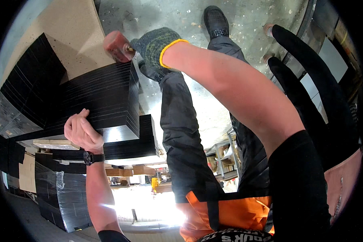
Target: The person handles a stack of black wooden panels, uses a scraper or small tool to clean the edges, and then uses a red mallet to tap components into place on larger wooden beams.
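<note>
My right hand (155, 46), in a dark knitted glove with a yellow cuff, is closed round the short visible handle of a mallet. The red mallet head (117, 46) is at the far right corner of a stack of black panels (97, 90); I cannot tell whether it touches them. Bare and wearing a black watch (92, 158), my left hand (82, 131) is at the near edge of that stack, its fingers bent against the panels. A light wooden strip (55, 144) shows beside its wrist.
Another black stack (30, 76) stands at the left, by a tan board (74, 26). Film-wrapped black panels (62, 193) lie at lower left. Another person's black-clad legs (310, 76) are on the right. My shoe (216, 22) is on the grey floor (165, 16).
</note>
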